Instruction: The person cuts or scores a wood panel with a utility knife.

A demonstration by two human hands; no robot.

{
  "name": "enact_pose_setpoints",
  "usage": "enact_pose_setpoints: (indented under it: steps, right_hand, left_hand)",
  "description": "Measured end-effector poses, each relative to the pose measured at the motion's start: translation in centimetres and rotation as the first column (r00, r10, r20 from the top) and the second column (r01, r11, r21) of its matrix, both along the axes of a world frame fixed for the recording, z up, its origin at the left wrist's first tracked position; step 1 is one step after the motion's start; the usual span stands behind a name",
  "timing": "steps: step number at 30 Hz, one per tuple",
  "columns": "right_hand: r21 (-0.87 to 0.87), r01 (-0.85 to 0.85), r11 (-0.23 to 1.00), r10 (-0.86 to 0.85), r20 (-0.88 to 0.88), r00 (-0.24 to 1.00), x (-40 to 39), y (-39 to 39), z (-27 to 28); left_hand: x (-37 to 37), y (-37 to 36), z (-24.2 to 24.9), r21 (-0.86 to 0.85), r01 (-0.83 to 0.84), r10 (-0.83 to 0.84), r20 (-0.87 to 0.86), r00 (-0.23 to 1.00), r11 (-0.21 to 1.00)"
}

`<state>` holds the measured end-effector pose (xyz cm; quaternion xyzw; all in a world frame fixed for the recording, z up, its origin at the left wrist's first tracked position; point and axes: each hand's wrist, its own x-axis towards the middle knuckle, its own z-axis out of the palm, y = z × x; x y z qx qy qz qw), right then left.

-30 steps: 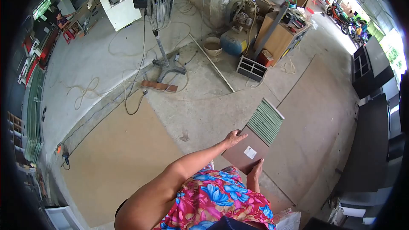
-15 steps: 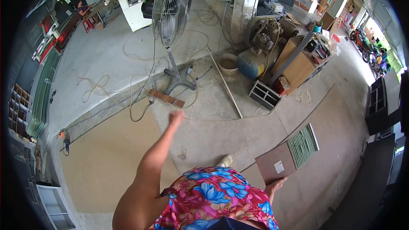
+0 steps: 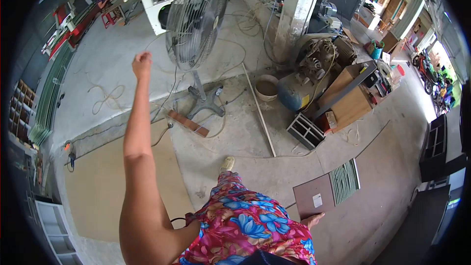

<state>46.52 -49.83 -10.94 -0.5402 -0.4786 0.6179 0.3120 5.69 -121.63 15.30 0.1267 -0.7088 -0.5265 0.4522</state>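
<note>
My left hand [image 3: 142,64] is stretched out ahead at the end of a raised arm. Its fingers are curled in and I see nothing in them. Beyond it and to its right stands a grey pedestal fan [image 3: 196,29]. Low on the right, my right hand [image 3: 313,220] grips the near edge of a brown board [image 3: 305,195] with a white label. Most of that hand's fingers are hidden by the board. Green ribbed strips [image 3: 345,182] with a pale edge lie at the board's far end, carried along with it.
A brown wooden plank [image 3: 188,122] lies by the fan's base. A long pale strip [image 3: 259,110], a bucket [image 3: 266,88], an air compressor [image 3: 294,93] and a dark divided frame [image 3: 305,131] are ahead right. Large brown sheets [image 3: 122,181] cover floor areas. Cables and hoses cross the concrete.
My left hand has swung up and to the left, towards the fan. A foot has stepped forward. The board in my right hand has shifted slightly left and down in view.
</note>
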Motion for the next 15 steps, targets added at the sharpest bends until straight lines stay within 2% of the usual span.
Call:
enact_pose_setpoints:
  steps: [1,2,7,11,15]
  right_hand:
    - [-0.017,0.041,0.999,-0.040,0.012,0.999,-1.2,-1.2,-0.2]
    - [-0.036,0.063,0.997,-0.062,0.022,0.998,-1.7,-1.9,-0.4]
    - [-0.128,0.189,0.974,-0.187,0.030,0.982,-4.6,-5.8,-0.9]
    - [-0.186,0.259,0.948,-0.260,0.019,0.965,-6.8,-9.2,0.2]
    - [-0.208,0.299,0.931,-0.304,0.011,0.953,-8.5,-11.4,1.2]
  left_hand:
    - [-3.6,-0.8,3.3,-0.151,-0.036,0.052,0.106,0.993,0.988]
    - [-5.7,-1.1,4.6,-0.140,-0.034,0.048,0.098,0.994,0.990]
    - [-14.5,-3.5,9.3,-0.538,-0.089,0.258,0.246,0.934,0.838]
    - [-20.5,-6.1,9.9,-0.613,-0.046,0.314,0.337,0.888,0.789]
    - [-23.7,-7.1,9.8,-0.611,0.005,0.321,0.422,0.848,0.791]
